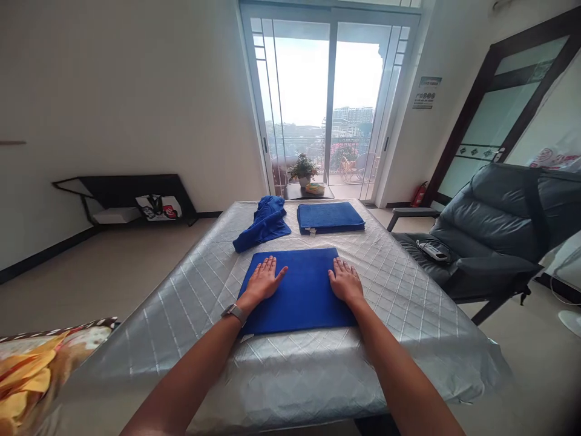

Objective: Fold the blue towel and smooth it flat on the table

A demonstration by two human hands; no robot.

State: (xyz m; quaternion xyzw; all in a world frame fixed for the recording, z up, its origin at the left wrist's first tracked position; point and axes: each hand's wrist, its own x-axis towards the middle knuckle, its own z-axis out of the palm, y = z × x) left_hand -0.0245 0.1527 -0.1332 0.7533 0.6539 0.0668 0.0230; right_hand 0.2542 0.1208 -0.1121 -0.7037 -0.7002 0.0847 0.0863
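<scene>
A blue towel [304, 297] lies flat and folded into a rectangle near the front of the table, a small white tag at its lower left corner. Flat on its left part rests my left hand [263, 280], fingers stretched out and thumb apart, a watch on the wrist. My right hand [345, 281] presses on the towel's right edge, fingers extended. Behind it sits a neat stack of folded blue towels [331, 217] with a white tag at the front. A crumpled blue cloth [265, 223] lies to the left of that stack.
A silver quilted cover [399, 303] drapes the table. To the right stands a dark armchair [490, 212] with a white device [433, 250] on its seat. At the far end are a potted plant [303, 168] and glass sliding doors. Patterned fabric [40, 363] lies lower left.
</scene>
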